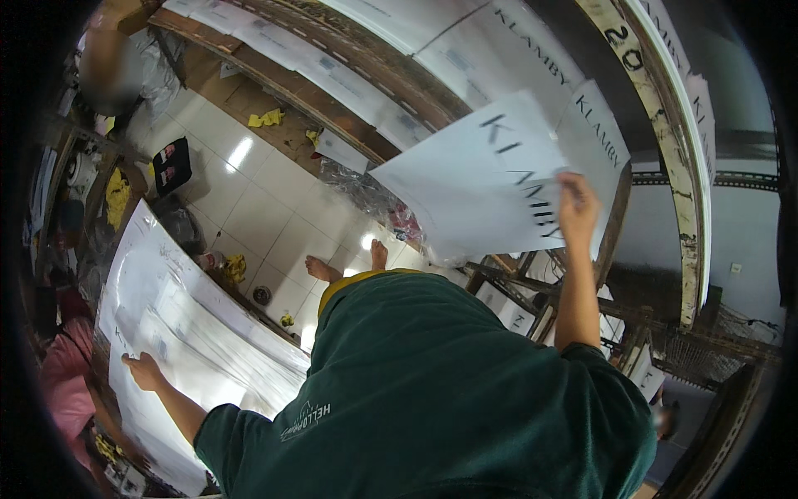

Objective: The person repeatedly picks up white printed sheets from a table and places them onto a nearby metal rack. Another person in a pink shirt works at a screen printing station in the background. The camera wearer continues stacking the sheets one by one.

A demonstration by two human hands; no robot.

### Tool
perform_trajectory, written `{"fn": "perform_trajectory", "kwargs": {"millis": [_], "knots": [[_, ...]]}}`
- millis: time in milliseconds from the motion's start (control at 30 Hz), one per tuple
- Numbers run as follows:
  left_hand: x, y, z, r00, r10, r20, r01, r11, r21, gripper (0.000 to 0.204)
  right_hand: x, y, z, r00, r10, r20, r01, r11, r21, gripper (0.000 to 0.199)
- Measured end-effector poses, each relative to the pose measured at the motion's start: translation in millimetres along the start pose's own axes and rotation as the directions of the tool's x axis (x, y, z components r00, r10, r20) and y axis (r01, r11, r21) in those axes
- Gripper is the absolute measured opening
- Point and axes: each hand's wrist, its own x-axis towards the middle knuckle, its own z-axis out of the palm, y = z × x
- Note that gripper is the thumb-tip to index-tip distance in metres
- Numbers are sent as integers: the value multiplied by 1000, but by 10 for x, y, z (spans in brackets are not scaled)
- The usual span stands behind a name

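Observation:
My right hand (579,209) grips the edge of a large white printed sheet (465,187), fingers closed near its big dark letters. The sheet is held out over a rack shelf where other printed sheets (507,58) lie. On my left, a broad pile of glossy white sheets (208,349) rests on a table, its surface rippled with bright reflections. My left hand (146,373) is at the pile's outer side, by small dark print, its fingers pinched on the top sheet's edge.
A worn metal beam (661,108) rises at the right. Below me, the tiled floor (258,208) holds a black bag (171,165), yellow scraps (266,119) and clear plastic wrap (357,185). A person in pink (68,378) is at the far left.

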Motion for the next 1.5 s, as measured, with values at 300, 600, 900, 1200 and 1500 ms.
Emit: {"fn": "perform_trajectory", "kwargs": {"millis": [300,600,900,1200,1500], "knots": [[1461,670,-862,821,501,-274,-571,721,-393,51,1170,2458,-1021,965,261,-9,-250,913,-324,33],[-59,2716,-2475,783,249,-570,-618,418,-666,22,1703,3551,-702,988,54,-142,-128,793,-595,18],[-1798,3040,-2364,829,-3,-559,-524,346,-778,13,1965,3692,-383,987,84,-137,-146,823,-549,23],[-2100,2929,-2158,936,232,-265,-316,225,-922,19,1930,3598,-264,991,83,-105,-123,877,-465,27],[-2377,2874,-2000,933,248,-262,-313,192,-930,19,980,2637,-74,997,-63,-47,47,957,-287,32]]}}
